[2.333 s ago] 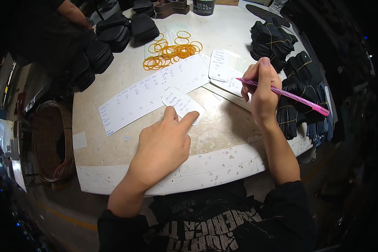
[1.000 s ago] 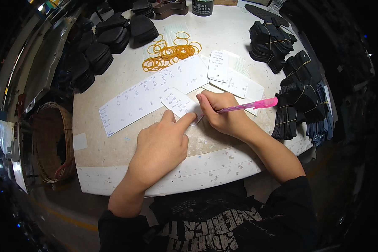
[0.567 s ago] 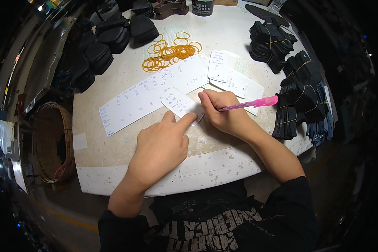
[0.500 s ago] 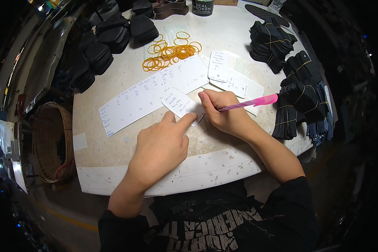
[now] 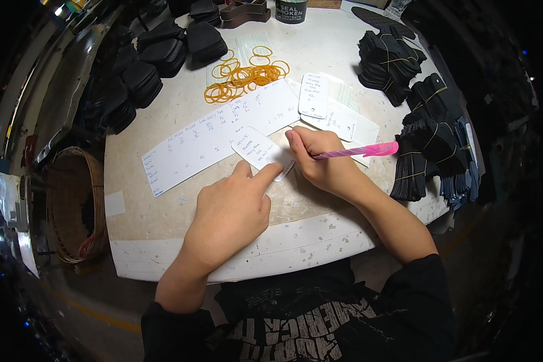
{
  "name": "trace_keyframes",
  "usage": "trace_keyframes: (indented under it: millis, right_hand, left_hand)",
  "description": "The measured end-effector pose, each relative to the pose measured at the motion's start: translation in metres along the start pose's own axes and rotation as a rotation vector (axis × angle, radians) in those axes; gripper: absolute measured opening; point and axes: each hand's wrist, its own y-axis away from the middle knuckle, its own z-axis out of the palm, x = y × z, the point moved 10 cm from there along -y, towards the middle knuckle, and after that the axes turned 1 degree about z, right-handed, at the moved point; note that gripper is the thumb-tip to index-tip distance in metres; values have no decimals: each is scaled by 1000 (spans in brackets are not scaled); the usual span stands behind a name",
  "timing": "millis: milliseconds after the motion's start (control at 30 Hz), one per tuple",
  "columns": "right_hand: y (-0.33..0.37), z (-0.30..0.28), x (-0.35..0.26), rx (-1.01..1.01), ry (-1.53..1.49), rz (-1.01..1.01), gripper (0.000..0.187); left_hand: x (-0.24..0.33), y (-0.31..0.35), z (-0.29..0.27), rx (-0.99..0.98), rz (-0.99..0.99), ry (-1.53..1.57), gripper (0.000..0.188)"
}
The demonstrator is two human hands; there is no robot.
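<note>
A small white card tag (image 5: 254, 148) with rounded corners and handwriting lies at the table's middle. My left hand (image 5: 229, 202) presses its lower edge against the table with two fingertips set apart. My right hand (image 5: 326, 163) is closed around a pink pen (image 5: 359, 149), whose back end slants out to the right. The pen's tip is near the tag's lower right end, partly hidden by the fingers. Under the tag's upper left lies a long white sheet (image 5: 190, 148) with handwritten columns. Past my right hand, a similar written tag (image 5: 314, 93) rests on other white cards (image 5: 338, 125).
Orange rubber bands (image 5: 247, 79) lie heaped beyond the sheet. Black stacked pieces (image 5: 163, 54) stand at the back left, and banded black bundles (image 5: 425, 142) line the right edge. A dark tub (image 5: 291, 11) is at the back. A wicker basket (image 5: 72, 205) stands left of the table (image 5: 283, 247).
The pen's back end has shifted very slightly in my right hand. My left hand and the tag stay where they were.
</note>
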Motion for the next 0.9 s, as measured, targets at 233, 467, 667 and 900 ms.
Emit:
trace_keyframes:
  millis: [233, 467, 667, 900]
  right_hand:
    - [0, -1, 7, 14, -50, 44, 30]
    - [0, -15, -1, 79, -26, -46, 29]
    - [9, -1, -18, -26, 374, -155, 56]
    - [16, 17, -20, -102, 420, -187, 51]
  left_hand:
    - [-1, 0, 1, 0, -10, 2, 50]
    - [-2, -3, -12, 82, 48, 94, 46]
    - [-40, -18, -29, 201, -104, 166, 45]
    - [-66, -30, -30, 265, -114, 233, 38]
